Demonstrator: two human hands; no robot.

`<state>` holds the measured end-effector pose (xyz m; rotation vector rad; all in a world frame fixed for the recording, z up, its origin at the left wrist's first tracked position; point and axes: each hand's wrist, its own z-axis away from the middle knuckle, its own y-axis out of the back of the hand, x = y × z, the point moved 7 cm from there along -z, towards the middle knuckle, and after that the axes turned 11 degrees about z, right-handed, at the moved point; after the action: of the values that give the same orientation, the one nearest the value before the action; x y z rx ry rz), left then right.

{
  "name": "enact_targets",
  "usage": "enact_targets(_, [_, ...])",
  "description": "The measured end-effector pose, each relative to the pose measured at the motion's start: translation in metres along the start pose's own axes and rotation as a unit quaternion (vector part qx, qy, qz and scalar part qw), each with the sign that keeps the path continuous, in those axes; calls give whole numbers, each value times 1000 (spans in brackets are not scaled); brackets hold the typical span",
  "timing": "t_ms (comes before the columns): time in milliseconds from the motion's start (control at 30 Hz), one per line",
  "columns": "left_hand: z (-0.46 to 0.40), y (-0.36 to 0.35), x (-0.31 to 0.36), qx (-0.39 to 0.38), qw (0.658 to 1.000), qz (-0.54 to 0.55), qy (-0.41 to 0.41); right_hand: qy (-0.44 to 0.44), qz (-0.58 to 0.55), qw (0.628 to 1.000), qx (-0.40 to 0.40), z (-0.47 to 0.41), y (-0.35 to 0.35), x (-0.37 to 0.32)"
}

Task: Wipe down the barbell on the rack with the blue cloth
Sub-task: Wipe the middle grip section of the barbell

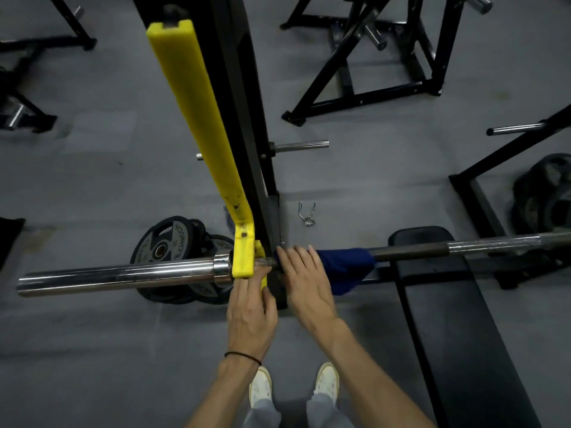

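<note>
Across the lower middle of the view lay the barbell (463, 247), resting on the rack (247, 103) in a yellow hook (242, 257), its chrome sleeve (117, 276) reaching left and its shaft running right over the black bench (448, 304).

Blue cloth (346, 267): draped over the shaft just right of the rack upright, one end hanging below the bar.

Right hand (304, 279): laid flat on the bar between upright and cloth, fingers straight and together, its outer edge touching the cloth; grip released.

Left hand (251, 316): fingers reaching up under the yellow hook, thumb against its lower tab; whether that grip was clenched could not be told. Thin black band (244, 356) on the wrist.

Yellow guard (197, 118): long strip fixed along the rack upright, above the hook.

Floor, grey: stacked weight plates (173, 245) beneath the sleeve; a spring collar (306, 214) beside the rack foot; more plates (547, 193) far right; two white shoes (324, 383) at the bottom edge.
</note>
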<state>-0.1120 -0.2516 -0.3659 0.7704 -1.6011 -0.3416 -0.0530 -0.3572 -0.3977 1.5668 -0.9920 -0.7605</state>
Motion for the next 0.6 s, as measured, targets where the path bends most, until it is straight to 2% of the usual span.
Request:
enact_targets(100, [-3,-6,7,-19,1000,-8,-18,33,13,999,-32,0,-7,36])
enact_targets(267, [-20,-31,16,-69,994,-59,-58,-76,30,997,3,36,6,138])
enact_targets(333, [-23,-45,13,-96,988,-95,-72,-139,30,990,-1,39,11,137])
enact_targets(400, [-24,-52,9,-110,983,-120,-79,-177,16,984,-12,31,10,102])
enact_targets(500, [-27,-54,10,-117,980,-132,-92,-107,-47,993,-8,16,3,25])
enact_targets(600, [-27,-51,8,-137,972,-151,-114,11,-19,1000,-9,15,5,27])
